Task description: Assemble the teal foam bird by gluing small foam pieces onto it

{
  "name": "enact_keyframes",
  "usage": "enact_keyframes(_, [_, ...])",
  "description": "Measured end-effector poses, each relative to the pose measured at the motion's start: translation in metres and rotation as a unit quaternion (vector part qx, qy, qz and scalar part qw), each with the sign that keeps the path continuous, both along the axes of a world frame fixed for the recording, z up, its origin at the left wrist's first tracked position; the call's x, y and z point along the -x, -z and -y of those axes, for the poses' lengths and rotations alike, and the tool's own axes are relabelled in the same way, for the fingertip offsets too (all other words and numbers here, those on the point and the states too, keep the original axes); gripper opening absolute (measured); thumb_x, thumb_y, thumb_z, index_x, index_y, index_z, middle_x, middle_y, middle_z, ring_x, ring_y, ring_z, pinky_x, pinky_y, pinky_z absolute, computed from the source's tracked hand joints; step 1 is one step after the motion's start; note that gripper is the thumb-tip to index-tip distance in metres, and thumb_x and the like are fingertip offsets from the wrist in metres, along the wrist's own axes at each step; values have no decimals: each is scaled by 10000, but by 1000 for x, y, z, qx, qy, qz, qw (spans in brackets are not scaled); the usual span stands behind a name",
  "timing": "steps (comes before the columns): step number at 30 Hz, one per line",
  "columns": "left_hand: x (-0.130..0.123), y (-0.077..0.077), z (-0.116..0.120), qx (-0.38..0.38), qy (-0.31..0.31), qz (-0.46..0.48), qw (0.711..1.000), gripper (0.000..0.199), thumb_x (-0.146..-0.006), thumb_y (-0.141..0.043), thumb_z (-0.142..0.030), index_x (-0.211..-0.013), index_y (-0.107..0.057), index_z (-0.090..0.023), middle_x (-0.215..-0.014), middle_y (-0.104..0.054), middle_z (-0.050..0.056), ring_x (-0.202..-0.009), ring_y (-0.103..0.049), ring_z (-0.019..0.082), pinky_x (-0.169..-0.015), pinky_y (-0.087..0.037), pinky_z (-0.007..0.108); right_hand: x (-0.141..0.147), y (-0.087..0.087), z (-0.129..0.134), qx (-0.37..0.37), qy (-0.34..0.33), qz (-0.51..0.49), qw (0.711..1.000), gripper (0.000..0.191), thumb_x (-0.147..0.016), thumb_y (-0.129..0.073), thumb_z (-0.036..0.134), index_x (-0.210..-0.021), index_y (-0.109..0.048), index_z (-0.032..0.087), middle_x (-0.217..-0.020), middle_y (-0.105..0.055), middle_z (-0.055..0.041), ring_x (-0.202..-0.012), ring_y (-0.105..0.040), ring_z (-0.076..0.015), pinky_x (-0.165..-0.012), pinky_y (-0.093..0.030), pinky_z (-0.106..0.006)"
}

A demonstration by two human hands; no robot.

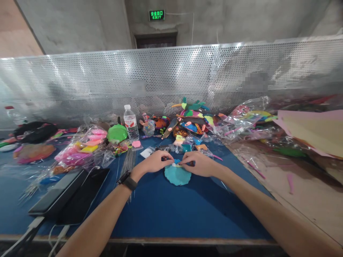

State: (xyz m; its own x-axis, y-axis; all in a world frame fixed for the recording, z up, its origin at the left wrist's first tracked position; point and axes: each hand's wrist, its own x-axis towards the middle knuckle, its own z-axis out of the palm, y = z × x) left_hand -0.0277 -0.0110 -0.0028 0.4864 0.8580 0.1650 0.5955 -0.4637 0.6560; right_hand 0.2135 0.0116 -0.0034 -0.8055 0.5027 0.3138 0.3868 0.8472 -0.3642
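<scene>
A flat, light blue clay piece (178, 175) with a wavy edge lies on the blue table in front of me. Small white and darker blue bits show along its upper edge. My left hand (157, 161) is closed at the upper left of the clay, its fingertips pinching the edge. From the other side my right hand (199, 164) pinches at the upper right edge, thumb and forefinger together. The fingers partly hide what lies between them.
Behind the hands sits a pile of colourful clay figures (187, 123) beside a water bottle (130, 123). Thin wires (129, 162), a phone (83, 196) and a power bank (57, 192) lie left. Bagged clay (83, 148) is farther back; paper sheets (311, 130) are right.
</scene>
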Motion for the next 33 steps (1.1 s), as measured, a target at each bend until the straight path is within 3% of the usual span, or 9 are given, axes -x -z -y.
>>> enact_keyframes(11, [1, 0, 0, 5, 5, 3, 1000, 319, -872, -534, -458, -915, -699, -188, -923, -679, 50, -775, -589, 167, -679, -442, 268, -3, -8, 4, -19, -1, 29, 999, 272, -885, -526, 234, -1033, -753, 257, -735, -652, -49, -620, -565, -137, -590, -400, -260])
enact_keyframes(27, [-2, -1, 1, 10, 10, -7, 1000, 274, -848, -564, -418, -896, -688, -178, -885, -672, 49, -754, -575, 165, -671, -435, 269, -2, -8, 4, -11, 5, 31, 999, 266, -879, -526, 238, -1008, -758, 257, -767, -696, -38, -628, -591, -138, -597, -410, -262])
enact_keyframes(33, [-3, 0, 1, 14, -21, 21, 999, 275, -893, -482, -410, -932, -623, -178, -871, -653, 43, -736, -569, 158, -646, -429, 264, -2, -12, 6, -11, 24, 31, 999, 265, -873, -528, 231, -1001, -758, 261, -821, -715, -36, -633, -600, -135, -583, -404, -256])
